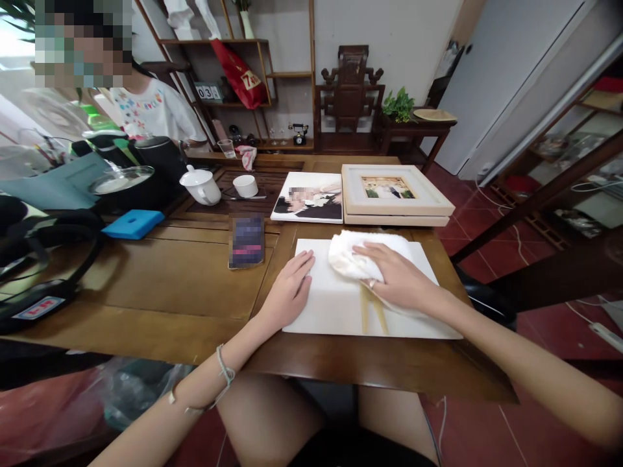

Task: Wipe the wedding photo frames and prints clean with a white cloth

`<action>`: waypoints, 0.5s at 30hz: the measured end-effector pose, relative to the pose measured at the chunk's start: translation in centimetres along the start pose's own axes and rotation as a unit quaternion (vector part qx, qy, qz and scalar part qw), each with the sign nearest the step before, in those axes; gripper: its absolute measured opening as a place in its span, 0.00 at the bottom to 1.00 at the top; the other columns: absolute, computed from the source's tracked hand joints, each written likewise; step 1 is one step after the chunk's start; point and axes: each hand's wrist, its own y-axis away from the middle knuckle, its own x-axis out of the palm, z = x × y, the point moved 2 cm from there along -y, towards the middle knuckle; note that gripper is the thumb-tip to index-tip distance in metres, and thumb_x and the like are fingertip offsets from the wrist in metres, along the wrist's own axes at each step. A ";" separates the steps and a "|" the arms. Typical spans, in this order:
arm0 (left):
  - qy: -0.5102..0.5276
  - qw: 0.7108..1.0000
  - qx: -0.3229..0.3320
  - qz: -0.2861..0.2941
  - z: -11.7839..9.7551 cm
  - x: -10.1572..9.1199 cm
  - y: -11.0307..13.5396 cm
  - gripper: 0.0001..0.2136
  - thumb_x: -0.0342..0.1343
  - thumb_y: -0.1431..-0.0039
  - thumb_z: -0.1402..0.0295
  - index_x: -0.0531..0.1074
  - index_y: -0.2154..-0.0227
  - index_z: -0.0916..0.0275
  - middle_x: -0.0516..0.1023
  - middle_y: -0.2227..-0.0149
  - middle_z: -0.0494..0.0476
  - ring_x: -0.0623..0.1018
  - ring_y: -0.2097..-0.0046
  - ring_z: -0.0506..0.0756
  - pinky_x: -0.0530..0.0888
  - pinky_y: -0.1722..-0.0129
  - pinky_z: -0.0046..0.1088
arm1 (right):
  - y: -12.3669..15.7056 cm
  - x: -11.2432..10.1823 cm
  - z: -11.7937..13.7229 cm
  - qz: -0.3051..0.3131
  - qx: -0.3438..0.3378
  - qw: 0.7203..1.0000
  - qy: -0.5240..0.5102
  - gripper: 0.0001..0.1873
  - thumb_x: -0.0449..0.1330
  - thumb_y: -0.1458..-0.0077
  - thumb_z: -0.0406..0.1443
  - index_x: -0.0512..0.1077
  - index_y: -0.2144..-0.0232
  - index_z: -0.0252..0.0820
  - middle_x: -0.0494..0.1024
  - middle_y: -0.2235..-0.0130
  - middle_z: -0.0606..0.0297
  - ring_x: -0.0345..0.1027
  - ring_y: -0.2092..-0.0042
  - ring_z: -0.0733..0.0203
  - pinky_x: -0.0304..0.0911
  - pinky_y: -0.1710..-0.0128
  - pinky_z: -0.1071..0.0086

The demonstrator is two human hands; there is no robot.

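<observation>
On the table in front of me lies a white rectangular panel [324, 311]. Yellowish, strip-like marks [374, 314] show on it near its lower edge. My right hand [399, 275] presses a bunched white cloth [348, 256] against the panel's upper right part, fingers over the cloth. At the panel's left edge rests my left hand [289, 288], fingers stretched out and holding nothing. The cloth and right hand hide part of the panel.
Behind the panel are a photo print [311, 201] and stacked framed pictures [389, 188]. Leftward lie a dark booklet [246, 241], a white cup [244, 186], a lidded teacup [199, 186], a blue block [133, 224] and headphones [73, 279]. Another person [156, 107] is across the table.
</observation>
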 end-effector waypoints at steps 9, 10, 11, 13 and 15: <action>0.024 1.000 0.017 -0.010 0.6 0.2 0.1 0.21 0.39 0.32 0.70 0.64 0.39 0.63 0.64 0.36 0.65 0.61 0.33 0.60 0.60 0.35 0.49 | 2.9 3.0 7.1 0.053 -0.081 0.983 0.158 0.41 0.59 0.52 0.37 0.59 0.40 0.15 0.59 0.37 0.33 0.47 0.34 0.29 0.45 0.36 0.46; 0.030 0.999 0.018 -0.008 0.6 0.2 0.1 0.21 0.39 0.31 0.70 0.64 0.39 0.62 0.63 0.36 0.64 0.60 0.33 0.60 0.60 0.34 0.49 | 4.5 3.3 8.6 0.051 -0.120 0.979 0.157 0.42 0.59 0.53 0.38 0.59 0.40 0.14 0.60 0.38 0.31 0.49 0.35 0.28 0.46 0.36 0.44; 0.037 0.999 0.018 -0.007 0.6 0.2 0.1 0.21 0.39 0.31 0.69 0.63 0.39 0.61 0.63 0.35 0.64 0.60 0.33 0.60 0.59 0.34 0.49 | 6.0 3.5 9.9 0.050 -0.165 0.974 0.148 0.43 0.60 0.53 0.40 0.59 0.40 0.13 0.61 0.39 0.29 0.51 0.36 0.28 0.46 0.36 0.45; 0.047 0.999 0.017 -0.005 0.7 0.1 0.1 0.21 0.40 0.31 0.68 0.63 0.39 0.60 0.62 0.35 0.63 0.59 0.33 0.60 0.59 0.34 0.48 | 7.9 3.5 11.2 0.046 -0.223 0.966 0.123 0.43 0.60 0.53 0.43 0.63 0.43 0.12 0.64 0.41 0.28 0.55 0.38 0.29 0.47 0.37 0.47; 0.053 0.998 0.013 -0.006 0.7 0.1 0.1 0.21 0.40 0.31 0.68 0.64 0.39 0.60 0.62 0.35 0.62 0.59 0.33 0.59 0.58 0.34 0.48 | 7.7 3.0 10.7 0.053 -0.218 0.970 0.089 0.40 0.60 0.53 0.44 0.67 0.44 0.18 0.68 0.42 0.33 0.57 0.39 0.34 0.48 0.37 0.49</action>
